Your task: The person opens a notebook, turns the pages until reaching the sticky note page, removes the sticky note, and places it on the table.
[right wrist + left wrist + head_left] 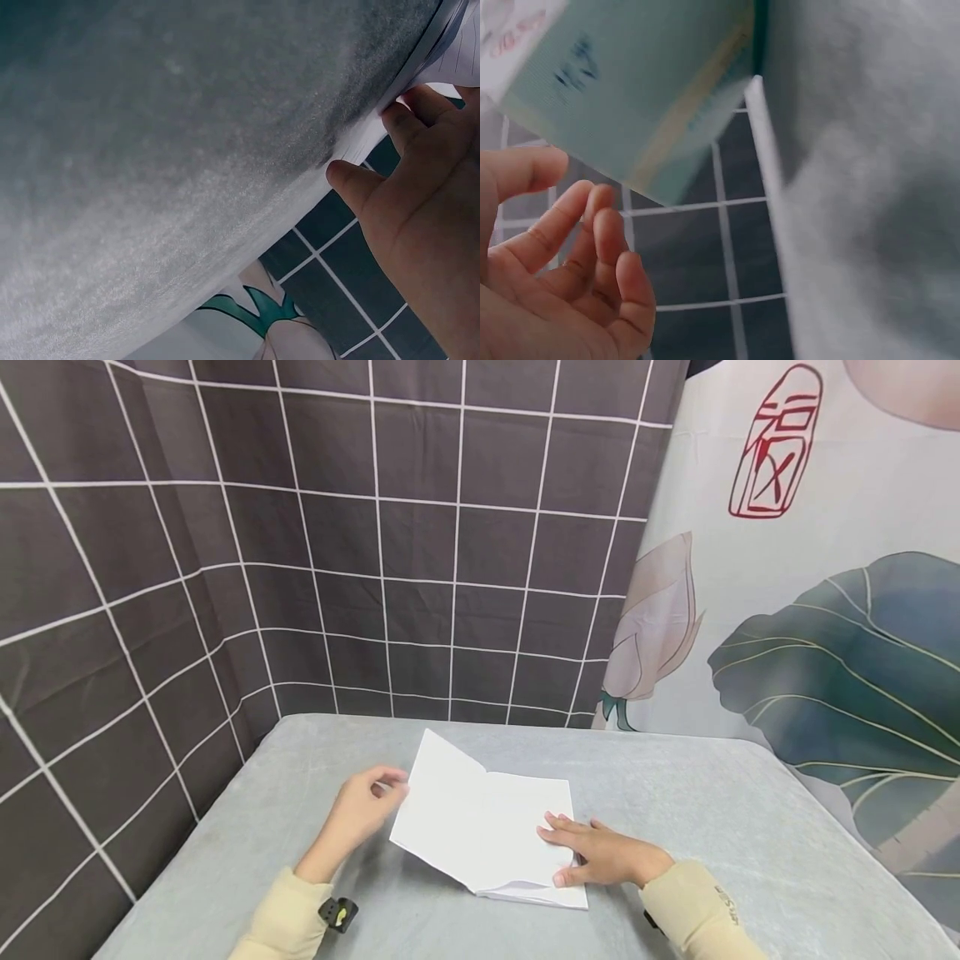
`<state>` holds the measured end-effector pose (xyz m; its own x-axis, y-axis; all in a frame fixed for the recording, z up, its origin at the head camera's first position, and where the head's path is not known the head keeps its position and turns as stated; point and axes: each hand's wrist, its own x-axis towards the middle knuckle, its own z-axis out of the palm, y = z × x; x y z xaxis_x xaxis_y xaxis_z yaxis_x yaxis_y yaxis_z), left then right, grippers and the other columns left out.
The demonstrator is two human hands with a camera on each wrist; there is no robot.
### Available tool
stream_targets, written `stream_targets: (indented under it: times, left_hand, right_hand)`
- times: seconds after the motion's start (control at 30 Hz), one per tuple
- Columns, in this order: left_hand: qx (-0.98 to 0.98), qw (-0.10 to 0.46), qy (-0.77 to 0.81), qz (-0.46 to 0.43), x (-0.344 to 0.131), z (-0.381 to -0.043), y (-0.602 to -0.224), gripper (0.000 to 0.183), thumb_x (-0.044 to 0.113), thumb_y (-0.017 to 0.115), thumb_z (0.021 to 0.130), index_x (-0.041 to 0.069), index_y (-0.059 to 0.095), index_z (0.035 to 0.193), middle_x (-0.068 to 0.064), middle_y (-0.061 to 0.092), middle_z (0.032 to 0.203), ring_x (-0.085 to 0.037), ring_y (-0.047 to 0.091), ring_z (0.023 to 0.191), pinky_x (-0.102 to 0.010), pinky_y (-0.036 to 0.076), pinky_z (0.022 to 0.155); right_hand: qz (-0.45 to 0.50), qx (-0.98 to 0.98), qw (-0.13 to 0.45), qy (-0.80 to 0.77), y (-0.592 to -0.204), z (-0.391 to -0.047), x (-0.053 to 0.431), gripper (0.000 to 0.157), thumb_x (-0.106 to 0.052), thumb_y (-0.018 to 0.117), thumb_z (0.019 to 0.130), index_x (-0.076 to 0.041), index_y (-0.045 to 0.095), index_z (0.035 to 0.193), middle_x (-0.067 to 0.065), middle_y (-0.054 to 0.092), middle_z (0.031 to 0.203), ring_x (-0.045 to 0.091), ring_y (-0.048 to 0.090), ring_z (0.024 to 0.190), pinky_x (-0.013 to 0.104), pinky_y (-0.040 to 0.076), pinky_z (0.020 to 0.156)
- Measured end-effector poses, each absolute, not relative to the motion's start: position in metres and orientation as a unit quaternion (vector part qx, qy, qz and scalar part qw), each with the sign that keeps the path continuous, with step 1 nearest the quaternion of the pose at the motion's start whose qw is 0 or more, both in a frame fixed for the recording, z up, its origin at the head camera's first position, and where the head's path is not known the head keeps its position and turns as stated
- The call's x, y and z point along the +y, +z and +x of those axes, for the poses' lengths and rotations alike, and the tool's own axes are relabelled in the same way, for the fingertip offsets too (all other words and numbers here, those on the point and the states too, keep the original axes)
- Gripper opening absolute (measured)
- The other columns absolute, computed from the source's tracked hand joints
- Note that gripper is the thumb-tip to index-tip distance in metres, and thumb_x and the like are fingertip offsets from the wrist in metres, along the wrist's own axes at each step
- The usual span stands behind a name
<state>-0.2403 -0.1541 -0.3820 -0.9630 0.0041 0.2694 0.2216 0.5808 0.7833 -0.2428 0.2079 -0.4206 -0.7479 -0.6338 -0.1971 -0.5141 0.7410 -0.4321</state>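
A notebook (517,827) lies spread on the table with white pages up, its left side lifted at a slant. In the left wrist view, the outside of that raised cover (649,82) is pale green with a yellowish band and dark handwriting. My left hand (365,808) is beside the cover's outer edge, fingers loosely bent, with no part of the notebook between thumb and fingers in the left wrist view. On the right-hand page rests my right hand (603,853), fingers spread near the outer edge and thumb at the lower corner. Some pages bulge slightly near the bottom edge.
A grey cloth-like surface covers the table (315,743). Behind and to the left hangs a dark curtain (420,543) with a white grid. At the right is a white hanging (690,693) with lotus flowers and leaves. Each wrist wears a dark device (339,914).
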Motion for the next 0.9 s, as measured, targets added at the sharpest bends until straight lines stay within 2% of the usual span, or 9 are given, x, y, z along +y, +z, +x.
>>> stream_targets:
  times: [0.17, 0.4, 0.67, 0.9]
  left_hand:
    - [-0.891, 0.166, -0.408, -0.107, -0.136, -0.226, -0.367, 0.018, 0.009, 0.067, 0.084, 0.007, 0.071, 0.102, -0.007, 0.068, 0.098, -0.019, 0.058, 0.086, -0.033, 0.046, 0.074]
    - [-0.902, 0.216, -0.328, -0.180, -0.112, -0.218, -0.369, 0.018, 0.012, 0.070, 0.081, 0.009, 0.070, 0.099, -0.003, 0.068, 0.091, -0.021, 0.059, 0.088, -0.038, 0.046, 0.078]
    - [-0.898, 0.260, -0.231, -0.270, -0.085, -0.210, -0.380, 0.027, 0.023, 0.076, 0.077, 0.013, 0.071, 0.102, 0.004, 0.068, 0.087, -0.012, 0.056, 0.079, -0.031, 0.043, 0.072]
    - [-0.899, 0.246, -0.118, -0.343, -0.061, -0.207, -0.400, 0.041, 0.041, 0.074, 0.077, 0.018, 0.068, 0.111, 0.007, 0.067, 0.096, -0.012, 0.054, 0.082, -0.028, 0.041, 0.073]
  right_hand:
    - [-0.311, 0.919, 0.165, -0.178, -0.420, -0.242, 0.208, 0.079, -0.054, 0.060, 0.085, -0.011, 0.037, 0.147, 0.015, 0.025, 0.157, 0.039, 0.026, 0.143, 0.068, 0.014, 0.108]
    - [-0.308, 0.920, 0.165, -0.179, -0.419, -0.242, 0.208, 0.079, -0.053, 0.060, 0.085, -0.012, 0.037, 0.148, 0.014, 0.024, 0.158, 0.039, 0.025, 0.143, 0.066, 0.013, 0.110]
    - [-0.305, 0.920, 0.169, -0.180, -0.421, -0.243, 0.208, 0.079, -0.054, 0.060, 0.085, -0.011, 0.038, 0.147, 0.014, 0.025, 0.158, 0.038, 0.025, 0.143, 0.067, 0.013, 0.109]
    - [-0.306, 0.922, 0.164, -0.172, -0.422, -0.242, 0.207, 0.078, -0.054, 0.060, 0.085, -0.011, 0.039, 0.147, 0.015, 0.027, 0.157, 0.039, 0.028, 0.142, 0.067, 0.016, 0.108]
